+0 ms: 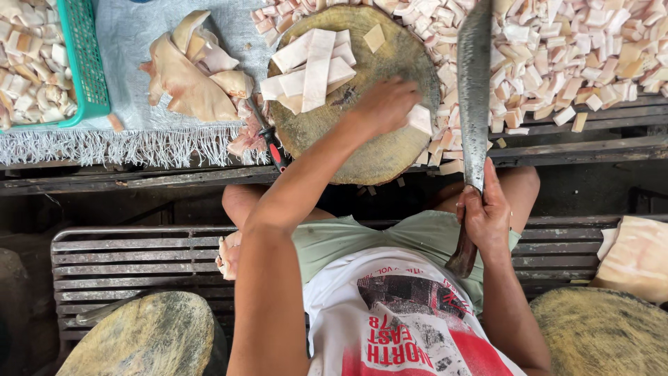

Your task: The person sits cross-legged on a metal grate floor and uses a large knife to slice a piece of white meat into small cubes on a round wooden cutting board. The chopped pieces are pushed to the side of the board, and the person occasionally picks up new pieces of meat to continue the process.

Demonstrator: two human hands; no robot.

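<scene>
On the round wooden chopping block (362,132), the person's left hand (383,104) lay palm down near the right side, with its fingers touching a small pale piece of meat (421,118) at the block's edge. I could not tell if the fingers were pinching that piece or only pressing on it. Long pale strips (313,66) lay stacked in a loose pile on the far left part of the block, a little apart from the hand. The right hand (487,212) was closed tight around the dark handle of a big long knife (474,90). The knife pointed away from the person, and its wide grey blade hung over the right edge of the block and over the big heap of cut pieces (563,49). That heap spread over the table behind and to the right of the block. To the left of the block lay some large uncut chunks (188,76) on a grey cloth (132,63) with a white fringe. A green basket (87,63) full of cut pieces stood at the far left. A small tool with a red and black handle (273,146) lay just beside the block's left edge. Two more round blocks sat low down, one on the left (146,338) and one on the right (602,331).
</scene>
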